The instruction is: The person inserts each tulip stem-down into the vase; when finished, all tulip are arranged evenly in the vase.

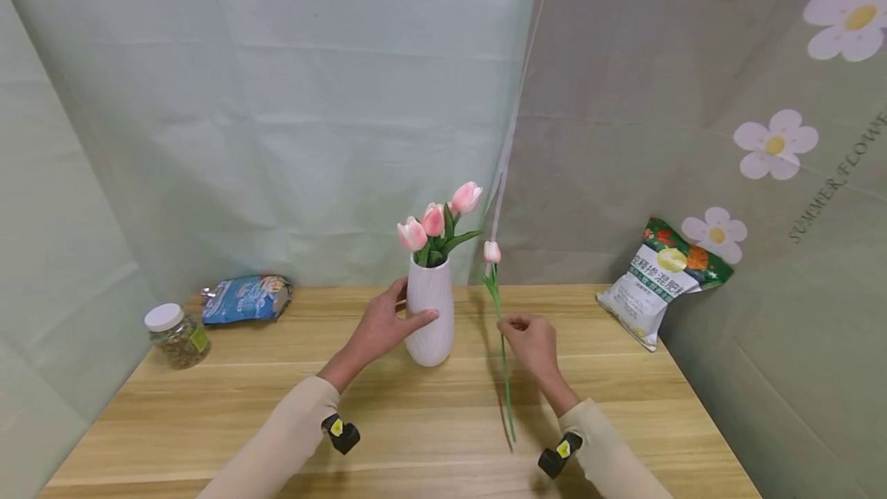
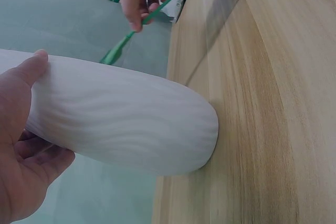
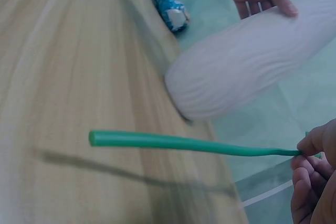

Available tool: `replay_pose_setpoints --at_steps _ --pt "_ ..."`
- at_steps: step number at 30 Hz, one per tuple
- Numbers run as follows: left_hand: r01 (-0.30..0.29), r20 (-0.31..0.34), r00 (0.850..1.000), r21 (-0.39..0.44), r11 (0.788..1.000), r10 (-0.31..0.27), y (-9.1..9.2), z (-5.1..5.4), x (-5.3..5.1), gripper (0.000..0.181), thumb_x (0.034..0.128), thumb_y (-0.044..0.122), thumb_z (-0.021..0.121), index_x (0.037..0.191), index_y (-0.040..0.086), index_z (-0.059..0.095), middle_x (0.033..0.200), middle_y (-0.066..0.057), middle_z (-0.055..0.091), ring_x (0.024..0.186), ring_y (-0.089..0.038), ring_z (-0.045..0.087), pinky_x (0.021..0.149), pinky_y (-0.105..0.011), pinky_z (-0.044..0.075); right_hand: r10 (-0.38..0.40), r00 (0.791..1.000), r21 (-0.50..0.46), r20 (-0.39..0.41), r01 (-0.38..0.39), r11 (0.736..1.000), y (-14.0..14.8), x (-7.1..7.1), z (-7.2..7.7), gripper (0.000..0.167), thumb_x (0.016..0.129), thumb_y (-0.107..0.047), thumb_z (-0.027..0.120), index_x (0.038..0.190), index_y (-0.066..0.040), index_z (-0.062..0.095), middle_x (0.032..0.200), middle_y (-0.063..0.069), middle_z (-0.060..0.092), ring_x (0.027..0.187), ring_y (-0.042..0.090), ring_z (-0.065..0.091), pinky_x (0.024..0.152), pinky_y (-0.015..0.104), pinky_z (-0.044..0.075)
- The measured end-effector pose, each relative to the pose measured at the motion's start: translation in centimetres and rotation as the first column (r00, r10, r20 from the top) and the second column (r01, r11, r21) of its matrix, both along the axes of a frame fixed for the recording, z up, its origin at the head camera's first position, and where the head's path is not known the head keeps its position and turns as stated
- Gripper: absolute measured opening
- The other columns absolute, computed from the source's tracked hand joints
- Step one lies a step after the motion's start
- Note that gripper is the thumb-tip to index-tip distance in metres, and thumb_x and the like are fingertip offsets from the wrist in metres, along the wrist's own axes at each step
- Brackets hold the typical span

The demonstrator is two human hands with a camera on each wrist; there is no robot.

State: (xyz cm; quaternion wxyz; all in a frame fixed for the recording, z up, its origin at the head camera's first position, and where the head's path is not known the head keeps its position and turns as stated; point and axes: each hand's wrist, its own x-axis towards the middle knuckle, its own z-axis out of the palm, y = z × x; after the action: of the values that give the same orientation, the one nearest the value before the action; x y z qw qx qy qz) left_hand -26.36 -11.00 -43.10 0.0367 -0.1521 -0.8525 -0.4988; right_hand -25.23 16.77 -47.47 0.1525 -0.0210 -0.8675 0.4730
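A white ribbed vase [image 1: 431, 314] stands upright on the wooden table, holding several pink tulips [image 1: 433, 220] with green leaves. My left hand [image 1: 388, 323] grips the vase from its left side, thumb across the front; in the left wrist view the thumb and curled fingers lie around the vase [image 2: 126, 114]. To the right of the vase, my right hand [image 1: 532, 341] pinches the green stem of a single pink tulip [image 1: 492, 252], bloom upward. The right wrist view shows the lower stem [image 3: 173, 142] hanging free above the table, its cut end apart from the surface.
At the back left lie a blue packet [image 1: 247, 299] and a clear jar [image 1: 179, 336] with a white lid. A green and white bag [image 1: 661, 283] leans against the curtain at the back right. Pale fabric [image 1: 346, 98] hangs behind the wooden table [image 1: 430, 437].
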Motion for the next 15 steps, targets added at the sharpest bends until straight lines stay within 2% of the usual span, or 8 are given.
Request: replay_pose_setpoints --at_steps 8,13,15 --pt "0.001 -0.004 1.0 -0.001 1.0 -0.001 0.1 0.0 0.0 0.086 0.0863 0.049 0.08 0.151 0.005 0.043 0.144 -0.017 0.057 0.132 -0.033 0.057 0.109 -0.053 0.049 -0.009 1.0 -0.06 -0.016 0.008 0.998 0.4 0.1 1.2 0.014 0.092 -0.019 0.075 0.094 -0.006 0.081 0.082 0.005 0.075 0.07 0.016 0.068 0.058 0.024 0.055" --pt "0.002 0.003 1.0 0.001 1.0 -0.002 0.0 0.0 0.0 0.087 0.0861 0.051 0.08 0.151 0.006 0.043 0.144 -0.016 0.057 0.132 -0.033 0.056 0.109 -0.053 0.049 0.013 1.0 -0.131 -0.019 -0.015 0.991 0.6 0.2 2.0 0.016 0.094 -0.02 0.075 0.097 -0.005 0.079 0.083 0.009 0.075 0.075 0.032 0.072 0.055 0.025 0.058" --pt "0.004 0.003 1.0 0.003 1.0 -0.004 0.0 -0.1 0.0 0.087 0.0859 0.051 0.08 0.151 0.006 0.043 0.144 -0.016 0.057 0.132 -0.033 0.056 0.109 -0.053 0.049 0.018 1.0 -0.151 -0.024 -0.021 0.988 0.7 0.1 2.3 0.017 0.095 -0.02 0.074 0.098 -0.004 0.078 0.085 0.009 0.075 0.078 0.032 0.072 0.058 0.028 0.061"
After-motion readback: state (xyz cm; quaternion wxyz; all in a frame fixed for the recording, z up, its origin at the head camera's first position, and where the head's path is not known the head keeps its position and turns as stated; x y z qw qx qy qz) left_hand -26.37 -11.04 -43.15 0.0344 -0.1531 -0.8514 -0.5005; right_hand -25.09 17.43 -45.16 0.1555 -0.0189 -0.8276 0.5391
